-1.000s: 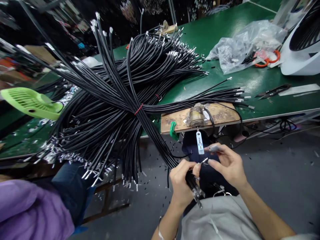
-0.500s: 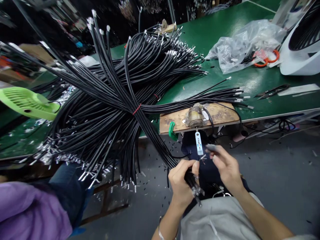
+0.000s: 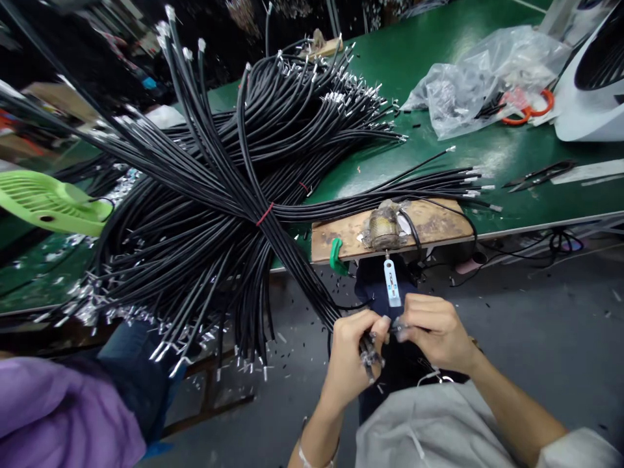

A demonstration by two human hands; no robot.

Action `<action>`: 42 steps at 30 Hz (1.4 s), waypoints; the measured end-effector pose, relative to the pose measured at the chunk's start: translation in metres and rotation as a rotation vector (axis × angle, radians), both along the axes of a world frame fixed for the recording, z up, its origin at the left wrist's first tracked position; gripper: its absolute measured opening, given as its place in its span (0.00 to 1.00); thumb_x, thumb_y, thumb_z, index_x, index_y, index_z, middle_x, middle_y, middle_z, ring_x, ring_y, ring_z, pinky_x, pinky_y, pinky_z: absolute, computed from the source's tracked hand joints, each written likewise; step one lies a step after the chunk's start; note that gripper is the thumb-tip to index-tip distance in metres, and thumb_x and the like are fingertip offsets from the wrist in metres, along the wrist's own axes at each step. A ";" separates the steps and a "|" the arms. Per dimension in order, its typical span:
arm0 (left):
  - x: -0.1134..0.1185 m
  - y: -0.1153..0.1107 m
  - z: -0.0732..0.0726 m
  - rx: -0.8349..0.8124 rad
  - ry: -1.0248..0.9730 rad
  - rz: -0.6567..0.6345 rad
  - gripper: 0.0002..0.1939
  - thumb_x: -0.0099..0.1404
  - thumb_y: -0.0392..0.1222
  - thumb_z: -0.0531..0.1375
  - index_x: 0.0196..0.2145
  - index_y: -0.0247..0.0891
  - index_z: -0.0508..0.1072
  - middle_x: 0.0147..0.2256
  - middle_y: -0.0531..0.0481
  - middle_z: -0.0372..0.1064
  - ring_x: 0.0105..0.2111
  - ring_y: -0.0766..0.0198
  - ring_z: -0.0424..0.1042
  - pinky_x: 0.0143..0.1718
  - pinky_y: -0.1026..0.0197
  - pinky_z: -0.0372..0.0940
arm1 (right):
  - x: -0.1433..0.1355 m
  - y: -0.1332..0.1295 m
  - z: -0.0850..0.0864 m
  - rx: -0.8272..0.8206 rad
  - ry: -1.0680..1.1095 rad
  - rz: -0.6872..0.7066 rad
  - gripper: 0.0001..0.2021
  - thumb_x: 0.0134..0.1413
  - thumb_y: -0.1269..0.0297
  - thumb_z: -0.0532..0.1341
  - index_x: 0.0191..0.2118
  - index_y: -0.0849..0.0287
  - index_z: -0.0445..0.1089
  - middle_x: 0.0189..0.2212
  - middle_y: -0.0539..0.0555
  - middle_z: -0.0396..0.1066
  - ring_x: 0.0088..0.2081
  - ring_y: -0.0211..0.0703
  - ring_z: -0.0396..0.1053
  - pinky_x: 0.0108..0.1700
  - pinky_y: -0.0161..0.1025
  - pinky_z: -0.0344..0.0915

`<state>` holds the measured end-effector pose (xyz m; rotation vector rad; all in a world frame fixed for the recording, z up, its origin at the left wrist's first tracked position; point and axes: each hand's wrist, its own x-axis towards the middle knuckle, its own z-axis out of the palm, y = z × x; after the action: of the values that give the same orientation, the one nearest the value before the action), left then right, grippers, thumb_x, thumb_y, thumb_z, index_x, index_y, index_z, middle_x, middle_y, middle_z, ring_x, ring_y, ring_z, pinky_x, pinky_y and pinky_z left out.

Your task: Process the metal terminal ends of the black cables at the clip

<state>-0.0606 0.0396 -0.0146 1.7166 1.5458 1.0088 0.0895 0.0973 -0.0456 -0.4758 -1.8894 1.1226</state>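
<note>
Left hand (image 3: 351, 351) is gripping a fistful of black cable ends (image 3: 369, 354); right hand (image 3: 433, 331), just beside it, is pinching one cable tip; judging by the huge cable bundle (image 3: 219, 195) beyond, most are remaining undone.

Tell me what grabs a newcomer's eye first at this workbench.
The huge fan of black cables, bound by a red tie, sprawls over the green table and off its near edge. Below it, the left hand grips a few cable ends while the right hand meets it under a small blue-white tool hanging from a wooden board.
</note>
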 end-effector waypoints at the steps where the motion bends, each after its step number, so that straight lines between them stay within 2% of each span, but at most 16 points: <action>1: -0.005 0.002 0.002 0.001 -0.063 -0.121 0.17 0.67 0.38 0.52 0.21 0.32 0.65 0.19 0.52 0.62 0.21 0.74 0.60 0.25 0.69 0.53 | 0.002 0.000 0.001 -0.128 0.045 0.137 0.11 0.58 0.66 0.59 0.26 0.62 0.70 0.20 0.53 0.64 0.26 0.35 0.59 0.30 0.34 0.56; 3: -0.012 0.006 0.003 0.065 -0.189 -0.237 0.17 0.67 0.44 0.53 0.24 0.32 0.68 0.21 0.50 0.64 0.22 0.73 0.62 0.25 0.69 0.55 | 0.000 -0.005 -0.002 -0.530 0.227 0.317 0.17 0.58 0.56 0.59 0.24 0.63 0.68 0.17 0.51 0.62 0.21 0.32 0.58 0.24 0.31 0.54; 6: -0.013 0.006 -0.002 0.168 -0.280 -0.139 0.16 0.64 0.48 0.57 0.27 0.32 0.71 0.24 0.49 0.67 0.25 0.71 0.65 0.28 0.69 0.59 | -0.009 -0.015 -0.009 -1.163 0.366 0.371 0.24 0.48 0.47 0.63 0.19 0.65 0.63 0.13 0.49 0.57 0.13 0.28 0.50 0.14 0.28 0.45; 8: -0.010 0.004 -0.008 0.187 -0.279 -0.097 0.13 0.63 0.46 0.59 0.28 0.33 0.71 0.25 0.49 0.68 0.27 0.71 0.67 0.31 0.69 0.60 | -0.012 -0.013 -0.012 -1.341 0.256 0.342 0.24 0.40 0.48 0.67 0.17 0.66 0.62 0.11 0.49 0.56 0.10 0.27 0.48 0.12 0.27 0.42; 10: -0.006 0.003 -0.011 0.193 -0.251 -0.064 0.10 0.62 0.43 0.60 0.28 0.33 0.71 0.26 0.50 0.67 0.28 0.72 0.66 0.31 0.69 0.60 | -0.009 -0.002 -0.011 -1.357 0.097 0.288 0.23 0.33 0.50 0.69 0.15 0.66 0.62 0.10 0.49 0.55 0.10 0.27 0.47 0.11 0.27 0.40; 12: -0.004 0.002 -0.012 0.203 -0.227 -0.027 0.09 0.61 0.40 0.61 0.27 0.32 0.69 0.25 0.51 0.66 0.27 0.72 0.65 0.31 0.69 0.59 | -0.003 0.015 -0.007 -1.319 0.030 0.211 0.24 0.30 0.50 0.70 0.14 0.66 0.62 0.09 0.49 0.55 0.10 0.27 0.47 0.12 0.27 0.38; 14: -0.002 0.002 -0.011 0.214 -0.226 0.006 0.09 0.61 0.40 0.61 0.26 0.33 0.68 0.25 0.51 0.65 0.27 0.73 0.64 0.30 0.70 0.59 | 0.001 0.032 -0.003 -1.248 0.078 0.103 0.23 0.32 0.50 0.70 0.17 0.67 0.64 0.11 0.50 0.58 0.12 0.27 0.49 0.13 0.27 0.41; 17: -0.001 0.001 -0.008 0.267 -0.271 0.055 0.11 0.62 0.44 0.61 0.27 0.34 0.68 0.24 0.52 0.63 0.26 0.73 0.64 0.30 0.70 0.58 | -0.005 0.047 0.006 -1.070 0.171 0.010 0.23 0.41 0.47 0.67 0.22 0.67 0.68 0.18 0.52 0.63 0.20 0.29 0.58 0.22 0.28 0.53; 19: 0.001 0.001 -0.008 0.307 -0.309 0.103 0.11 0.62 0.44 0.60 0.28 0.34 0.68 0.25 0.53 0.62 0.27 0.72 0.63 0.29 0.69 0.58 | -0.015 0.048 0.012 -1.005 0.177 0.042 0.25 0.43 0.44 0.66 0.24 0.67 0.68 0.21 0.52 0.63 0.25 0.31 0.60 0.26 0.29 0.57; 22: 0.004 0.002 -0.011 0.321 -0.326 0.187 0.08 0.61 0.40 0.61 0.28 0.34 0.67 0.26 0.53 0.62 0.28 0.72 0.63 0.30 0.69 0.58 | -0.027 0.043 0.017 -1.055 0.258 0.099 0.25 0.43 0.44 0.66 0.25 0.67 0.68 0.22 0.52 0.63 0.26 0.32 0.62 0.29 0.29 0.59; 25: 0.007 0.004 -0.013 0.329 -0.314 0.241 0.05 0.61 0.37 0.60 0.29 0.35 0.67 0.26 0.54 0.60 0.28 0.73 0.62 0.30 0.70 0.57 | -0.027 0.042 0.016 -1.091 0.287 0.173 0.24 0.47 0.44 0.64 0.28 0.67 0.70 0.23 0.54 0.66 0.27 0.34 0.64 0.31 0.30 0.61; 27: 0.009 0.006 -0.015 0.340 -0.310 0.263 0.04 0.60 0.35 0.60 0.30 0.35 0.66 0.26 0.54 0.59 0.28 0.73 0.62 0.30 0.70 0.57 | -0.023 0.044 0.014 -1.037 0.236 0.168 0.25 0.50 0.43 0.61 0.28 0.67 0.70 0.23 0.55 0.66 0.27 0.35 0.63 0.31 0.31 0.62; 30: 0.012 0.007 -0.015 0.336 -0.294 0.287 0.04 0.60 0.34 0.60 0.29 0.35 0.66 0.26 0.54 0.59 0.28 0.73 0.61 0.29 0.70 0.57 | -0.021 0.045 0.010 -0.974 0.211 0.123 0.25 0.48 0.44 0.63 0.25 0.68 0.69 0.22 0.54 0.64 0.25 0.33 0.61 0.27 0.30 0.60; 36: 0.015 0.007 -0.016 0.304 -0.249 0.262 0.03 0.59 0.34 0.61 0.29 0.35 0.68 0.26 0.54 0.62 0.28 0.73 0.64 0.30 0.70 0.58 | -0.033 0.037 0.005 -1.217 0.475 0.182 0.22 0.44 0.48 0.67 0.27 0.67 0.70 0.22 0.54 0.64 0.25 0.32 0.62 0.26 0.27 0.59; 40: 0.015 0.009 -0.013 0.258 -0.229 0.216 0.03 0.60 0.34 0.60 0.28 0.34 0.70 0.26 0.53 0.65 0.27 0.73 0.65 0.31 0.71 0.59 | -0.037 0.035 0.002 -1.253 0.546 0.239 0.20 0.45 0.50 0.68 0.29 0.67 0.73 0.24 0.55 0.66 0.25 0.32 0.64 0.26 0.27 0.61; 42: 0.014 0.010 -0.010 0.217 -0.220 0.197 0.03 0.60 0.33 0.60 0.28 0.34 0.71 0.26 0.53 0.66 0.27 0.74 0.65 0.30 0.72 0.59 | -0.036 0.035 -0.001 -1.248 0.572 0.314 0.21 0.46 0.49 0.67 0.31 0.67 0.73 0.25 0.55 0.66 0.25 0.32 0.65 0.27 0.28 0.62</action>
<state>-0.0464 0.0498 -0.0243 1.5514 1.5271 1.4613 0.0531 0.1323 -0.0469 -0.4275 -0.6029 2.3028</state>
